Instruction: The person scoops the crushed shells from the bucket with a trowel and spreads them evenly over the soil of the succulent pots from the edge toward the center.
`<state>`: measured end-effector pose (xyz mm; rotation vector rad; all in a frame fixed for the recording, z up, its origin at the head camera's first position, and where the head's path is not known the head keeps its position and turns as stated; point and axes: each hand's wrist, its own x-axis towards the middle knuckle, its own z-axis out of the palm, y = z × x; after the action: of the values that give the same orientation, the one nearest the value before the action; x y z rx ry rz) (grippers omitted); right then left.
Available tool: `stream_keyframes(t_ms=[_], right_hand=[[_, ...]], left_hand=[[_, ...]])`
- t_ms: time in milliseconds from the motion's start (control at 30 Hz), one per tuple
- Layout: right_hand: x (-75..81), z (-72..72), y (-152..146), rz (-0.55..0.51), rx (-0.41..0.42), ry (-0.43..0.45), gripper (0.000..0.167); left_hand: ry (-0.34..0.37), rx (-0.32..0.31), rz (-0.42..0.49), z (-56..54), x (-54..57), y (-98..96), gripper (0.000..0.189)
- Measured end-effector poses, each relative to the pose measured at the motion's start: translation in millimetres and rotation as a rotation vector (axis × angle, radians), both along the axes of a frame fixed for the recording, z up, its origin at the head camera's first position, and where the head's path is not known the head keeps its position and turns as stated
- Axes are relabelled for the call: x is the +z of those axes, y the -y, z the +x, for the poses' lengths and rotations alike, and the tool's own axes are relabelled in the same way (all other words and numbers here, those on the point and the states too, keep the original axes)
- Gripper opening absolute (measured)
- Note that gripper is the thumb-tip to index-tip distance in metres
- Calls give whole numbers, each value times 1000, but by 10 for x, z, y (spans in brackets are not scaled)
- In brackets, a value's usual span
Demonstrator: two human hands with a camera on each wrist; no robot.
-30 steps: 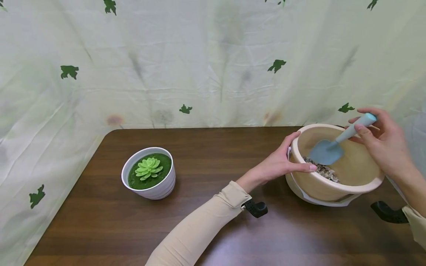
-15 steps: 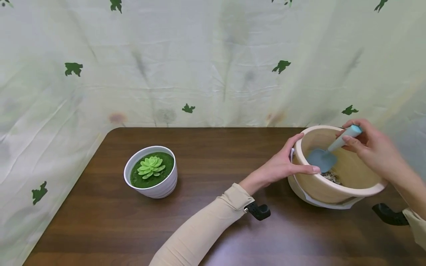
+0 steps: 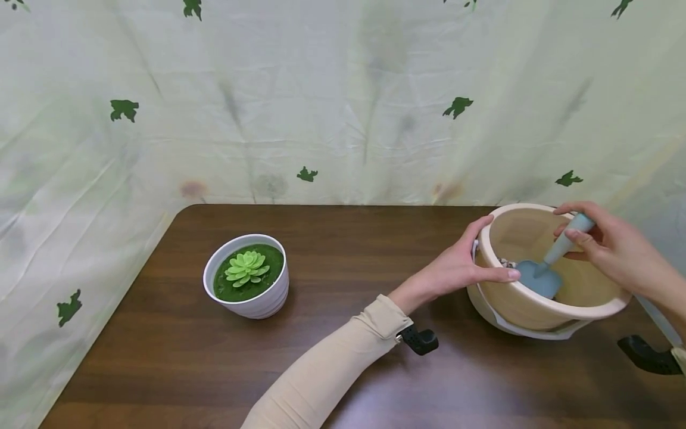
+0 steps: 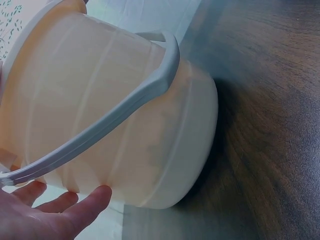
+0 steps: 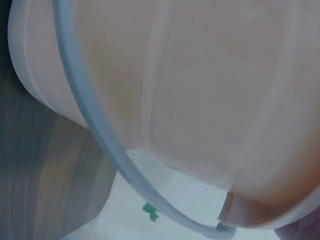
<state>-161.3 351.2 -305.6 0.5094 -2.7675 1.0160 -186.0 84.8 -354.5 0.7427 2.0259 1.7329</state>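
A cream plastic bucket (image 3: pixel 579 310) stands at the right of the table. My left hand (image 3: pixel 452 265) holds its left side, thumb along the rim and fingers against the outer wall; those fingers (image 4: pixel 92 205) show in the left wrist view. Between thumb and fingers, my right hand (image 3: pixel 616 244) pinches the handle of a light-blue hand trowel (image 3: pixel 569 239). The trowel's blade is inside the bucket, low by the near wall. Some grey-brown loose bits (image 3: pixel 506 263) show beside the blade; the rest are hidden by the blade and rim.
The bucket's grey carrying handle (image 4: pixel 107 122) hangs down along its outside. A white pot (image 3: pixel 273 292) with a green succulent (image 3: pixel 247 268) stands at the left of the brown wooden table (image 3: pixel 343 250). A pale curtain (image 3: pixel 343 107) with green leaf shapes hangs behind.
The trowel first went down and left into the loose bits, then moved right along the near wall, its blade lower. My left hand keeps its hold on the bucket. The head view has shifted slightly.
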Motion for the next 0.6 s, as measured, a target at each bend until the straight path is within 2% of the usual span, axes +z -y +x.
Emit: stream_keyframes(t_ms=[300,467,600], right_hand=[[-17,-43,99,-37,13,147,22],[-16,-108,176,-57,-46,235,24],[-40,-174,195,-104,-51,286,25]], left_hand=[[-10,2,4,4,10,1,93],[-2,-4,14,1,7,8,93],[6,-2,11,5,1,0,93]])
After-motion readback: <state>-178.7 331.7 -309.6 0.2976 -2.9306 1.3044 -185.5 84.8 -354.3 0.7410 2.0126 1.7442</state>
